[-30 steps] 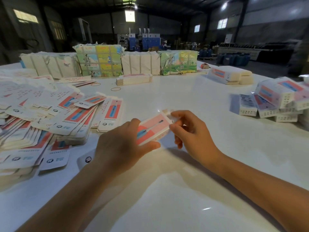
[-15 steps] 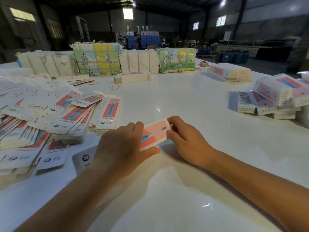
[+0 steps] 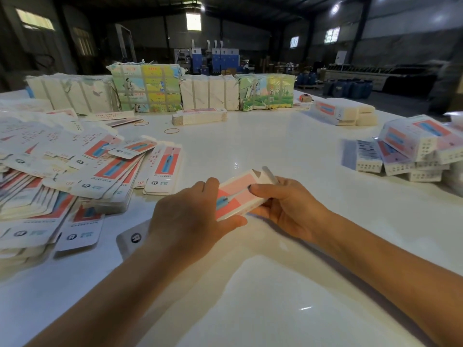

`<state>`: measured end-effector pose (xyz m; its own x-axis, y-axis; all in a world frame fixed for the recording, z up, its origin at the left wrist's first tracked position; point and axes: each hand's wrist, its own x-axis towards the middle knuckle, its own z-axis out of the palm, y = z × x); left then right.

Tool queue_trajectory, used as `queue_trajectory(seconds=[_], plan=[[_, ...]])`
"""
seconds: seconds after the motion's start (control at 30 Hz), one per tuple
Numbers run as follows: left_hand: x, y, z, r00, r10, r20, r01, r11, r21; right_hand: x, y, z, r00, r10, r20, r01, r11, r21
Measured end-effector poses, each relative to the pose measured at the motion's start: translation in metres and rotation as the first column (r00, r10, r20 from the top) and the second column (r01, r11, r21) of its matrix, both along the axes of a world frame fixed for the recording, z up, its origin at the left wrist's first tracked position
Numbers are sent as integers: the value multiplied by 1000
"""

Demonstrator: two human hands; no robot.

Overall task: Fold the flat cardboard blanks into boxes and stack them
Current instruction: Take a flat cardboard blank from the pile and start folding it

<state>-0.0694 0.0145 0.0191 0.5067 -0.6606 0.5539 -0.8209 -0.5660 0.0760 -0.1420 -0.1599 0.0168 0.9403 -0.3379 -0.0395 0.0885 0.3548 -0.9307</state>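
while your left hand (image 3: 186,216) and right hand (image 3: 288,204) are both gripping one half-formed box (image 3: 238,195) at frame centre, finished boxes (image 3: 411,149) are piling at right and flat blanks (image 3: 75,171) are waiting at left.

On the worktop (image 3: 250,309), loose blanks (image 3: 62,171) spread left of the left grip (image 3: 186,219), folded boxes (image 3: 411,149) pile far right of the right grip (image 3: 288,209), and bundles (image 3: 147,88) line up well behind both.
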Motion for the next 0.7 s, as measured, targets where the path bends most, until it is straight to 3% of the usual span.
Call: queue_trajectory(seconds=[0.03, 0.07, 0.1, 0.13, 0.17, 0.2, 0.23, 0.27, 0.3, 0.4, 0.47, 0.57, 0.7], plan=[[-2, -1, 0, 1000, -3, -1, 3, 1000, 0, -1, 3, -1, 998, -51, 25, 53, 994, -99], [-3, -2, 0, 1000, -12, -4, 12, 1000, -11, -2, 5, -4, 990, -123, 69, 138, 945, -296], [-5, -4, 0, 1000, -14, 5, 14, 999, -30, -3, 7, -5, 975, -190, 118, 224, 804, -550], [-6, -6, -1, 1000, -6, 23, 8, 999, -46, -6, 11, -6, 959, -232, 165, 270, 559, -784], [-8, -7, -2, 999, 4, 46, -1, 998, -59, -7, 14, -9, 950, -237, 202, 269, 299, -915], [-10, -9, -3, 998, 9, 68, -4, 997, -73, -7, 17, -10, 946, -224, 235, 270, 137, -953], [-11, -10, -3, 996, 12, 84, -5, 996, -84, -7, 20, -8, 945, -213, 248, 274, 98, -957], [-12, -10, -3, 995, 18, 94, -9, 996, -90, -8, 21, -8, 949, -212, 235, 266, 132, -955], [-13, -10, -3, 994, 24, 103, -14, 995, -94, -8, 20, -7, 952, -213, 220, 268, 230, -936], [-13, -10, -2, 992, 9, 127, 3, 995, -99, -8, 15, -3, 969, -190, 158, 245, 664, -706], [-14, -9, -1, 992, 0, 125, 11, 996, -86, -7, 9, -3, 977, -170, 126, 211, 835, -509], [-13, -8, 0, 992, -11, 124, 21, 997, -78, -4, 4, -2, 976, -187, 111, 217, 892, -396], [-13, -7, 0, 990, -24, 139, 35, 997, -75, -4, 7, -2, 968, -214, 128, 249, 871, -424]])
